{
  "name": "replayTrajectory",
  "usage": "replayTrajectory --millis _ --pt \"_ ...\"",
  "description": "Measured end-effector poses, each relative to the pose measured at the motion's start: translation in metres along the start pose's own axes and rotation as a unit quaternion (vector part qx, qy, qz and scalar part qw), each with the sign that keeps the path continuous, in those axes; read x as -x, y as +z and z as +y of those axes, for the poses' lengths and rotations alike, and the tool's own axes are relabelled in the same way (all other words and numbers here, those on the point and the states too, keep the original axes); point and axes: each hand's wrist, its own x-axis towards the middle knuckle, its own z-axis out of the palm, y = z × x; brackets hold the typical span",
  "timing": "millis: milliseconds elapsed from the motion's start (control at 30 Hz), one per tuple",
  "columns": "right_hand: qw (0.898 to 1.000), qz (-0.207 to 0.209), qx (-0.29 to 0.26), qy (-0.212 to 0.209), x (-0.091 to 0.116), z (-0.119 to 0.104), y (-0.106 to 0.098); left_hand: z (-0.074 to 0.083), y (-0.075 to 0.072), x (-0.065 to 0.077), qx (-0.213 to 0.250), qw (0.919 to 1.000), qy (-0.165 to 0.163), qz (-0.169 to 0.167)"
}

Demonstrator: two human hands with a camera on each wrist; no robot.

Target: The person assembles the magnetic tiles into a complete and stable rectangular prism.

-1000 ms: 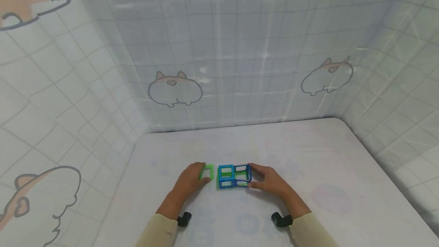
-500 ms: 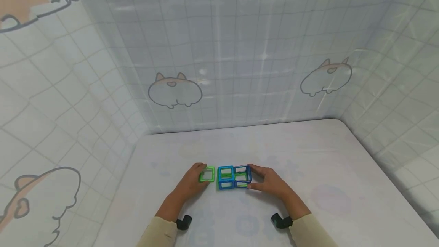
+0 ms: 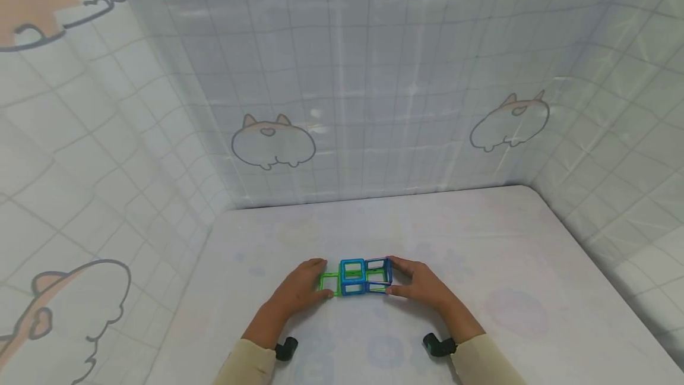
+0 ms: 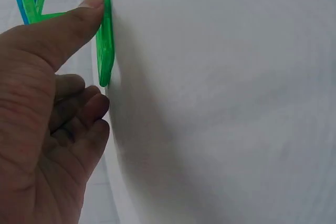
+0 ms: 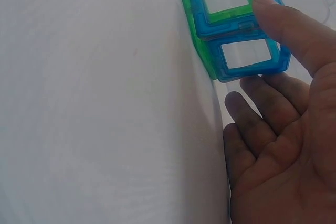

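Observation:
A small structure of blue square magnetic tiles (image 3: 353,270) on green ones stands on the white table. My right hand (image 3: 419,279) grips its right end, the thumb pressing the near blue side (image 5: 231,6) in the right wrist view. My left hand (image 3: 299,286) pinches a green square magnetic tile (image 3: 329,283) that lies against the structure's left side. In the left wrist view my left thumb touches a green frame (image 4: 105,51), and blue shows behind it. Whether the green tile is fastened to the structure I cannot tell.
The white table (image 3: 454,236) carries faint printed patterns. Behind it and along both sides hang grid-patterned sheets (image 3: 395,106) with cartoon dogs. A black wrist camera (image 3: 287,348) sits at my left wrist, another black one (image 3: 439,345) at my right.
My left hand has brought the green tile rightward and slightly nearer me, from a gap beside the structure to its left side. My right hand and the structure have hardly moved.

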Motion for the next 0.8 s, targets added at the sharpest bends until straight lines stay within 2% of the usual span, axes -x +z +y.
replayTrajectory --millis 167,367,600,800 --pt "1.0 0.003 0.005 -0.005 -0.001 0.0 -0.002 0.001 0.001 0.0 0.007 0.9999 -0.005 -0.011" --pt "1.0 0.001 0.005 -0.007 -0.001 0.001 -0.004 0.003 -0.001 0.0 0.003 0.9999 -0.007 -0.009" --pt "1.0 0.0 0.002 -0.013 -0.001 0.001 -0.004 -0.002 -0.002 0.005 -0.012 0.9999 -0.004 0.006" --pt "1.0 -0.002 0.002 -0.013 -0.001 -0.001 -0.004 -0.01 -0.009 0.011 0.003 0.9995 -0.022 0.022"
